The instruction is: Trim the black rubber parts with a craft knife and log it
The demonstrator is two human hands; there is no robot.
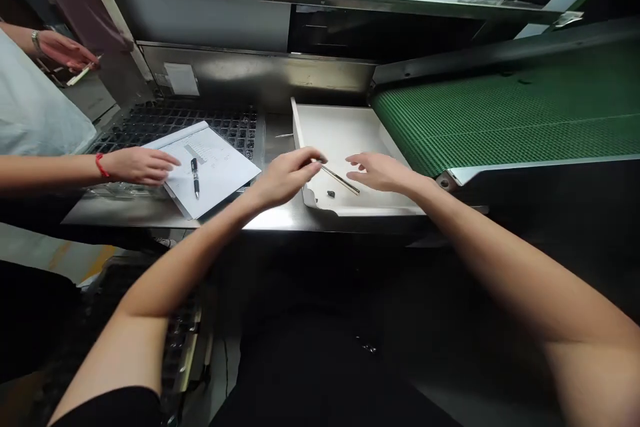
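My left hand (286, 177) is over the left side of a white tray (325, 121), thumb and forefinger drawn together in a pinch. Something small and dark shows at these fingertips; its kind cannot be made out. Just right of them, thin dark tweezers (345, 183) lie slanted on the tray floor. A small dark piece (331, 194) rests near the tray's front edge. Over the right part of the tray, my right hand (379, 172) has its fingers apart and holds nothing.
A green conveyor belt (500, 113) stands right of the tray. To the left, paper sheets (220, 153) with a pen (195, 179) lie over a black gridded tray (235, 121). A co-worker's hand (143, 165) reaches to the paper; another hand (65, 51) holds a thin stick.
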